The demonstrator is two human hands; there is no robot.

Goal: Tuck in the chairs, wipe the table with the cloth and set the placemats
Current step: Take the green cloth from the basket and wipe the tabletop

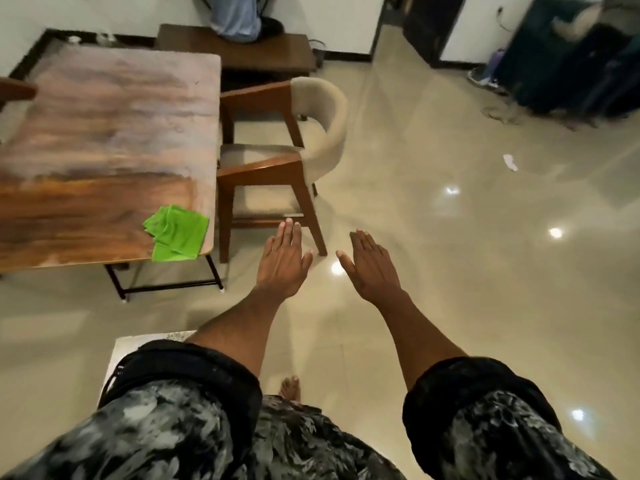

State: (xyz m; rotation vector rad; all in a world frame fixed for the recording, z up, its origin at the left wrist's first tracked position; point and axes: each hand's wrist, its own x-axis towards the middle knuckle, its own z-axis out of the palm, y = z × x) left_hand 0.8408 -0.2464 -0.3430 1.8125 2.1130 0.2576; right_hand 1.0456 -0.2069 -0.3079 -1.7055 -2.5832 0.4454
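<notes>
Both hands are hovering palm-down over the floor — left hand [284,261] and right hand [372,268], fingers straight and pressed together, holding nothing. The green cloth [176,238] is lying crumpled on the worktop's [104,133] near corner, beside the chair [277,161].

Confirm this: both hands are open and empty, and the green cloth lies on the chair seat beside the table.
Not quite. The head view shows the green cloth lying on the table, near its corner, not on the chair seat. The left hand and right hand are indeed open and empty.
</notes>
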